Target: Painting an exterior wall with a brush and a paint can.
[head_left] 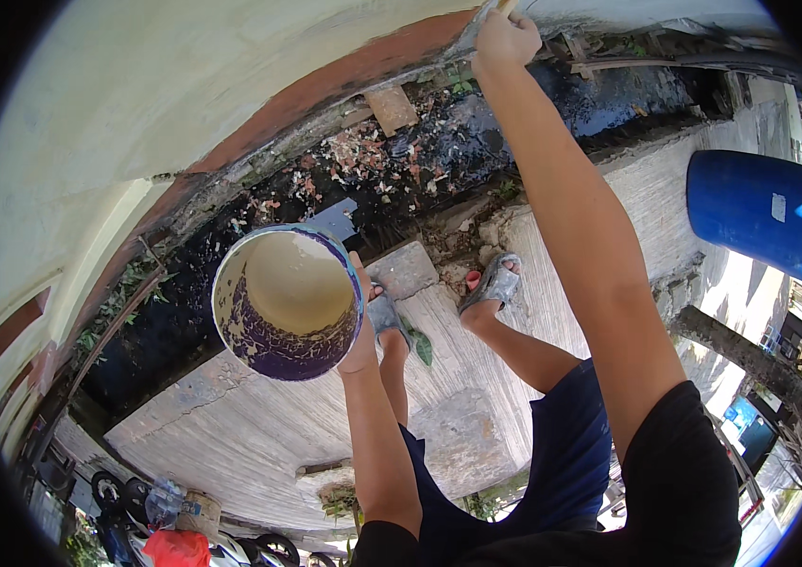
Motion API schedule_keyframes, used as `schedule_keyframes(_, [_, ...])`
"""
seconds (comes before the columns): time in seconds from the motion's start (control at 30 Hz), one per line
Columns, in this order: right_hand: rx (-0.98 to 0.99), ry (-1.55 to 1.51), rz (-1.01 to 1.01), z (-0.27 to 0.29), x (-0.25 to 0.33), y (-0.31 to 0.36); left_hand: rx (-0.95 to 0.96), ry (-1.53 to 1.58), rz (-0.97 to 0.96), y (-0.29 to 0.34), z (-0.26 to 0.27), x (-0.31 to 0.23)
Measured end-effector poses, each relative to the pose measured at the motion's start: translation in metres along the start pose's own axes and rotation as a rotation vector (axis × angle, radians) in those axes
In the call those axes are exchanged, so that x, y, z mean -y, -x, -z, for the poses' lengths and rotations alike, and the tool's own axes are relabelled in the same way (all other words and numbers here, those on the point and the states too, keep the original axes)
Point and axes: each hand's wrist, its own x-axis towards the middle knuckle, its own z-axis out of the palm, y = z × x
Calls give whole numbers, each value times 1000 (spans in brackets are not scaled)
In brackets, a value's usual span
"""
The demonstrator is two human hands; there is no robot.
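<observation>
My left hand is closed on the side of a round paint bucket. Cream paint lies in its bottom, and dark purple with cream streaks coats part of the inner wall. High at the top of the view, my right hand reaches out to the wall. Its fingers are wrapped round a pale yellowish handle; the far end of that tool is cut off by the view's edge. The wall is pale cream, with a reddish-brown band along its foot.
Between the wall and the concrete paving runs a dark, wet ditch littered with paint flakes. A loose slab lies by my sandaled feet. A blue barrel is at the right; motorbikes stand at the lower left.
</observation>
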Motion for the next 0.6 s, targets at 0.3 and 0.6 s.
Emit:
schedule_keyframes(0.3, [539, 536, 157, 7, -47, 116, 26, -68, -55, -2, -17, -6])
schedule_keyframes(0.6, [122, 231, 83, -41, -40, 75, -45, -117, -264, 1, -23, -4])
